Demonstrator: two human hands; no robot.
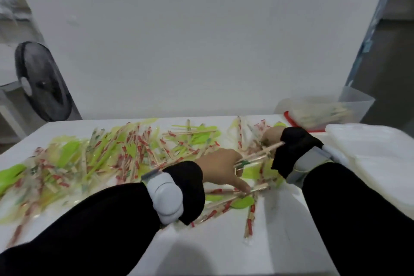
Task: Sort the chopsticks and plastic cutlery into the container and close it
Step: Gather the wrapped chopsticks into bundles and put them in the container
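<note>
Left hand (220, 167) and right hand (274, 139) each grip wrapped chopsticks (257, 155): light, stiff, slippery; judged best held mid-length.

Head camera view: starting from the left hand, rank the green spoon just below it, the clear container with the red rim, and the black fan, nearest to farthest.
From the left hand:
1. Green spoon, on the table just below the thumb.
2. Clear container, at the table's far right corner, past the right hand.
3. Black fan, off the table at far left.

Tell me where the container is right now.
In the head view, the clear container sits at the table's far right corner, just beyond the right hand, with chopsticks already inside.
</note>
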